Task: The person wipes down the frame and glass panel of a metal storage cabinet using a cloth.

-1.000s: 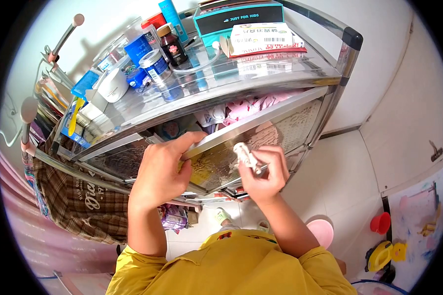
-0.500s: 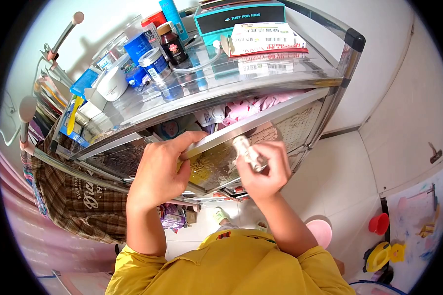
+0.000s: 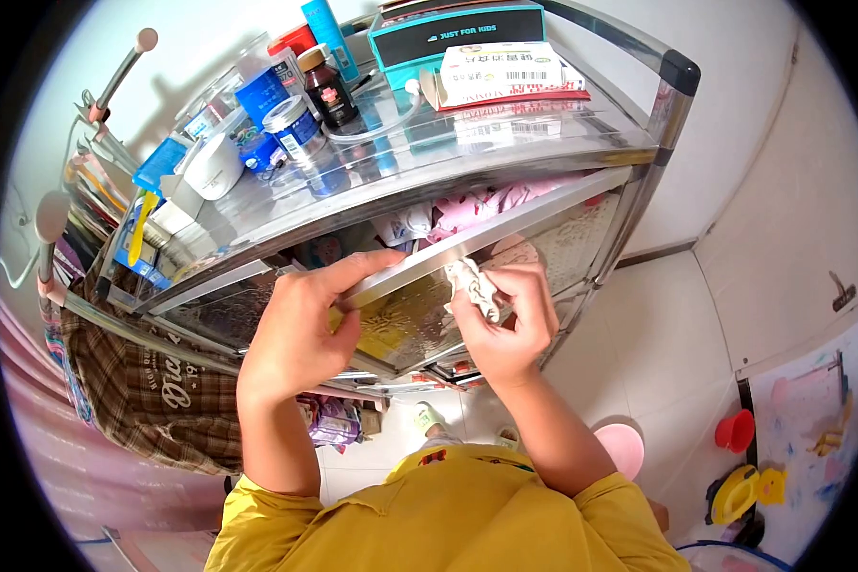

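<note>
So, L hand (image 3: 300, 329) gripping door (image 3: 415, 319), R hand (image 3: 512, 324) w/ cloth (image 3: 474, 289)

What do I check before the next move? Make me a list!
1. Left hand on the door: ok, it holds the top edge.
2. Right hand has the crumpled cloth: ok.
3. Door shut: not ok, there's a gap above it.
4. Fingers out of that gap: not ok, the left ones reach over the edge.
5. Pink fabric clear of the door: cannot tell, its lower part is hidden.
6. Brown bottle upright on top: ok.
</note>
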A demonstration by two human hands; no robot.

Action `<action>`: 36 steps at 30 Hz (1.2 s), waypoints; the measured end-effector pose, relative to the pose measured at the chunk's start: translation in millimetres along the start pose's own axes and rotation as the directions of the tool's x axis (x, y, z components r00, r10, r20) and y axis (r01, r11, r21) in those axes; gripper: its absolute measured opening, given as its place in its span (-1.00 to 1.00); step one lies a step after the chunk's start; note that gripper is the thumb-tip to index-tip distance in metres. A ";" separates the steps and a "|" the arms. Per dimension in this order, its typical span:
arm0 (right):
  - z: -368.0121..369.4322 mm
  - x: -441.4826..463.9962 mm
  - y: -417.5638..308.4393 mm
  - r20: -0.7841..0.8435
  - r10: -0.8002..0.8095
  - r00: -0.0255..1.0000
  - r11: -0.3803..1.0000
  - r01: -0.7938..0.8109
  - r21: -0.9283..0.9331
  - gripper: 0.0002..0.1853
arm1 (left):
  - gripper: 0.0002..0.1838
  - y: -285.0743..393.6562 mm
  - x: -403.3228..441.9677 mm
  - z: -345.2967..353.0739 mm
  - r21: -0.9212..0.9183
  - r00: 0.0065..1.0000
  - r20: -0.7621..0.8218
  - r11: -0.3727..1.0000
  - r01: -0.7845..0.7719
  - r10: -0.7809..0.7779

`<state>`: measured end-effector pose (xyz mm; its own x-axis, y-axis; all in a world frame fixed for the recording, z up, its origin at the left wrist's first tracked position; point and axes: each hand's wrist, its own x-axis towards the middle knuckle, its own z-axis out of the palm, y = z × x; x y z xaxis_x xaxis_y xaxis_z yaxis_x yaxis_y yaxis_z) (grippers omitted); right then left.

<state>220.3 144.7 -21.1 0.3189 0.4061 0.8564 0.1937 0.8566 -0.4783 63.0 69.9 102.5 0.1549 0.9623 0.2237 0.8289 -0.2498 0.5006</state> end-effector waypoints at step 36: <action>-24.2 5.8 26.0 -0.168 0.139 0.976 0.988 -0.148 -0.043 -0.67 | -0.64 7.1 21.0 7.2 0.219 0.995 -0.026 0.971 -0.093 0.101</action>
<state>249.7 161.6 -33.3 0.4936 0.4618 0.7369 0.1842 0.7726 -0.6076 76.0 89.1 104.7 0.2237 0.9291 0.2944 0.9085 -0.3081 0.2823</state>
